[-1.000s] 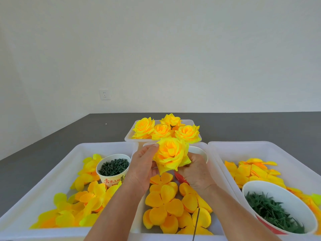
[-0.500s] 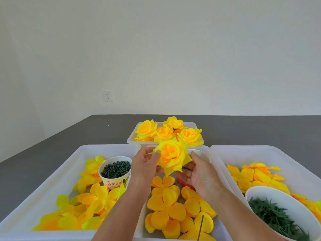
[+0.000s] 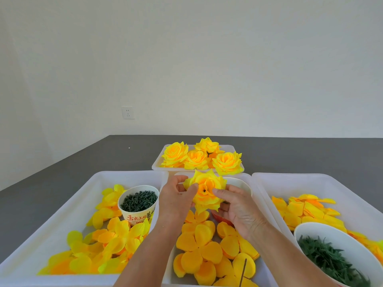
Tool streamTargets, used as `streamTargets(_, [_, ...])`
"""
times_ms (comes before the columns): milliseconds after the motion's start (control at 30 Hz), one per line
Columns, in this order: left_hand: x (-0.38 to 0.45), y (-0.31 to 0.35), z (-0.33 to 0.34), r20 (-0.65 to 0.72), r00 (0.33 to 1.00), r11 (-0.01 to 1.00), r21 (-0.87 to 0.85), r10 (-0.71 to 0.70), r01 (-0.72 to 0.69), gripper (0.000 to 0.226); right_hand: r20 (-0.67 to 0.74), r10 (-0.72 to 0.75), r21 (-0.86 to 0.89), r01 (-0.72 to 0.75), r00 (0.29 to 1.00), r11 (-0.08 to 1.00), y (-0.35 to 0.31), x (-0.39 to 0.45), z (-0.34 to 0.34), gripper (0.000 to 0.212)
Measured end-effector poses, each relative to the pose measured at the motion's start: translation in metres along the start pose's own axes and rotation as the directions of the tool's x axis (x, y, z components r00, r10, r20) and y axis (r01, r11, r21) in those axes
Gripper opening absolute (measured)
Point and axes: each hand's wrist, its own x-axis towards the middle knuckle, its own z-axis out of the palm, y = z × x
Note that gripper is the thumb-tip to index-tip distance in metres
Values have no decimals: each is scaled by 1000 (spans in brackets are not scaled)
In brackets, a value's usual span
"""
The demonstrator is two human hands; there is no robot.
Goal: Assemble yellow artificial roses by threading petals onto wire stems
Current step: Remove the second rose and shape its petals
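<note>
Mid-frame, left hand (image 3: 176, 195) and right hand (image 3: 234, 206) both pinch the near-finished rose (image 3: 205, 191), shaping its petals; next it likely joins the finished roses (image 3: 199, 156) in the upper-centre tray.

Single head-worn view, wide-angle, aimed forward and slightly down. Trays (image 3: 62, 204) are seen close below at arm's reach; wall (image 3: 207, 59) fills the upper half. Forearms enter from the bottom edge. No second view is given.
</note>
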Motion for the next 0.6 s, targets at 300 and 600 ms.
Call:
streamTargets(300, [0,-1,0,43,997,994,-85,-62,65,42,47,177,221,-183,983,958,-5,-1,3,33])
streamTargets(600, [2,-5,4,99,993,993,-89,-64,73,41,-68,277,286,-247,958,926,-30,15,2,23])
